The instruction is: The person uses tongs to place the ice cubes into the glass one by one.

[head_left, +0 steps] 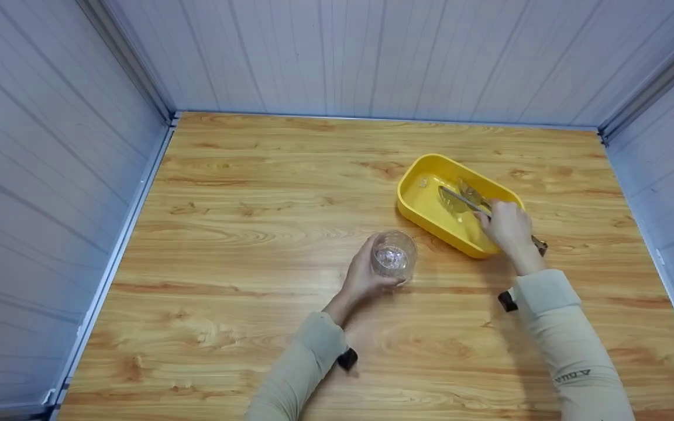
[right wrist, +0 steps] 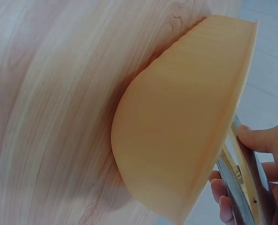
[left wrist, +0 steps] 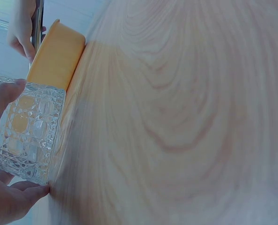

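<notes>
My left hand (head_left: pixel 366 272) grips a clear drinking glass (head_left: pixel 394 257) that stands upright on the wooden table. Its cut pattern shows in the left wrist view, with the thumb and fingers around the glass (left wrist: pixel 33 133). To the right, my right hand (head_left: pixel 506 228) holds metal tongs (head_left: pixel 467 200) by their arms, tips spread inside a yellow tub (head_left: pixel 433 231). A small clear piece (head_left: pixel 423 182) lies near the tub's left end. From the right wrist, the tub wall (right wrist: pixel 176 108) hides the tips of the tongs (right wrist: pixel 245 171).
The wood-grained table (head_left: pixel 243 234) spreads around both hands. Pale panel walls (head_left: pixel 325 58) enclose it at the back and both sides. The tub's nearest corner is close to the glass, to its right.
</notes>
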Demonstrator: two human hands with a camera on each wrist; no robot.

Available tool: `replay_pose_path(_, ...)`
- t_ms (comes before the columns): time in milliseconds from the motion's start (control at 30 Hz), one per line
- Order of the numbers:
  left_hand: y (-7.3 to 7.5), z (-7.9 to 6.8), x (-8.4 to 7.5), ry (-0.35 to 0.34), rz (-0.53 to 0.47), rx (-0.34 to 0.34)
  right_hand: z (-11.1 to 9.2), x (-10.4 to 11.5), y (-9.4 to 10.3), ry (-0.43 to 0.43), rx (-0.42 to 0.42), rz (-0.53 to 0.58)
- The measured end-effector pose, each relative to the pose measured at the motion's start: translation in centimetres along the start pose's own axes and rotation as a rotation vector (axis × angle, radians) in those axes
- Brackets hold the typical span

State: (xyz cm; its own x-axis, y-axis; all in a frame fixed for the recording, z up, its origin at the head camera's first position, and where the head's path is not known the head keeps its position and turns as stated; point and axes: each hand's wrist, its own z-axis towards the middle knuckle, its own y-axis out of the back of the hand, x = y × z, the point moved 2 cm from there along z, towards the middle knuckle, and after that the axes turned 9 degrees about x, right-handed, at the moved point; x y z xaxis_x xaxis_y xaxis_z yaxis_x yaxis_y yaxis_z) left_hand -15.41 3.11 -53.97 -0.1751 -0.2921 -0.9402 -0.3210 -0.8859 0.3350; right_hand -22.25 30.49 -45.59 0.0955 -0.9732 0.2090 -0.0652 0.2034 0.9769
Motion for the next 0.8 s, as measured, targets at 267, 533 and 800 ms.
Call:
replay_pose_path(267, -0.05, 0.04, 0.06, 0.012, -0.001, -0.008, 0.48, -0.03, -0.29, -0.005, 0.004, 0.014)
replay_pose_path(533, -0.02, 0.11, 0.05, -0.017, -0.017, -0.008, 0.59, -0.11, -0.44, -0.041, 0.021, 0.020)
replay_pose_path(800, -0.04, 0.13, 0.08, -0.024, -0.024, -0.010, 0.62, -0.05, -0.49, -0.059, 0.027, 0.026)
